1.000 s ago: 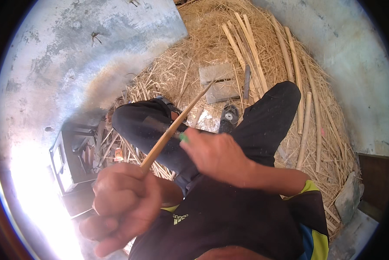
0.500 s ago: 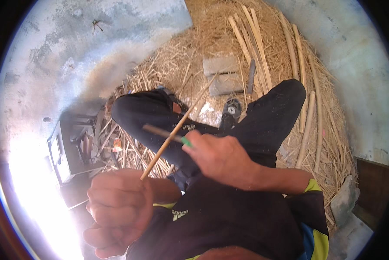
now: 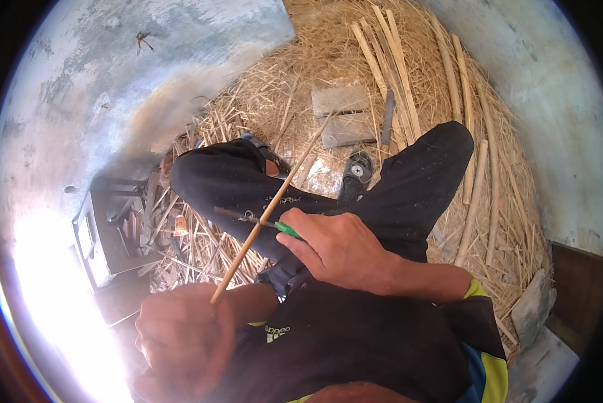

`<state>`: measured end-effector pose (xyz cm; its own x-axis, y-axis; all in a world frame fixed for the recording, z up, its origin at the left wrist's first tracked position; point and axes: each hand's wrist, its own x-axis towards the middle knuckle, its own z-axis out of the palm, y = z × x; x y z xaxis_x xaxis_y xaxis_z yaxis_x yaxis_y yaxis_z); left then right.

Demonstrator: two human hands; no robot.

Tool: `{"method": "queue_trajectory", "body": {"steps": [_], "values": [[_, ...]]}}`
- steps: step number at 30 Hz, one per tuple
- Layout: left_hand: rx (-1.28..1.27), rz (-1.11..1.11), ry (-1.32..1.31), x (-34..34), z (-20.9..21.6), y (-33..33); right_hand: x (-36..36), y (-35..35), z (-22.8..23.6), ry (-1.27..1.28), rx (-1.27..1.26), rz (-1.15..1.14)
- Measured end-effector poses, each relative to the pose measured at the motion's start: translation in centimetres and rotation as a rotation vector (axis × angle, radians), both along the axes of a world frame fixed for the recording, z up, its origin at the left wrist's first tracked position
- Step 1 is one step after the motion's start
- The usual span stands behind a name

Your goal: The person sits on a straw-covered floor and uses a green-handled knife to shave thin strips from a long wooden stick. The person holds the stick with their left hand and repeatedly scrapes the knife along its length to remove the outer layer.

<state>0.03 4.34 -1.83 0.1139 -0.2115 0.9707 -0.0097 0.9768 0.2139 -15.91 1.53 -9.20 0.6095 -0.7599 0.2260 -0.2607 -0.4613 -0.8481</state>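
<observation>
- A thin, pale stick (image 3: 275,203) slants over the person's lap, its low end at the left hand and its tip reaching up toward two grey blocks (image 3: 340,101) on the floor
- The left hand (image 3: 184,336) is a closed fist around that low end — it is blurred, so I cannot tell how each finger lies
- A knife (image 3: 289,230) with a green handle crosses the stick partway along, its dark blade pointing left; I cannot tell quite where the edge meets the wood
- The right hand (image 3: 345,252) has its fingers curled about the handle, the thumb pressed along it
- Beneath are black trousers (image 3: 415,191), knees wide apart, with a dark shoe (image 3: 357,171) between them
- Straw-like shavings (image 3: 315,47) cover the floor all round
- Long poles (image 3: 473,201) lie on the right, near the pale wall (image 3: 543,114) — and a dark box (image 3: 120,235) stands on the left
</observation>
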Motion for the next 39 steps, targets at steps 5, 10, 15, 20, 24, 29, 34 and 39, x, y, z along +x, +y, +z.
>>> {"method": "queue_trajectory", "body": {"steps": [5, 10, 15, 20, 24, 29, 34, 39], "values": [[-0.078, -0.072, 0.088, -0.7, -1.5, -0.7, -0.4, 0.4, 0.5, -0.004, 0.001, 0.004], [0.063, 0.041, 0.036, -0.8, -1.1, -0.3, 0.2, -0.9, -0.3, 0.164, -0.090, -0.091], [0.021, 0.155, -0.002, -0.2, -2.1, 0.5, 0.5, 0.8, -0.2, 0.210, -0.252, -0.070], [0.023, 0.224, 0.010, -0.3, -2.3, 0.7, 0.6, 1.0, 0.6, 0.286, -0.290, -0.106], [0.075, 0.311, -0.034, -0.6, -2.3, 1.1, 0.5, 1.2, 0.0, 0.264, -0.369, -0.142], [0.075, 0.289, -0.076, -0.9, -2.1, 1.4, 0.2, -1.4, -5.0, 0.473, -0.328, -0.275], [0.068, 0.233, 0.056, -1.2, -2.6, 0.1, 0.2, 1.1, -1.5, 0.171, -0.315, -0.153], [0.047, 0.254, 0.046, 0.4, -1.7, 0.2, 0.8, 0.6, -0.3, 0.235, -0.310, -0.123]]}}
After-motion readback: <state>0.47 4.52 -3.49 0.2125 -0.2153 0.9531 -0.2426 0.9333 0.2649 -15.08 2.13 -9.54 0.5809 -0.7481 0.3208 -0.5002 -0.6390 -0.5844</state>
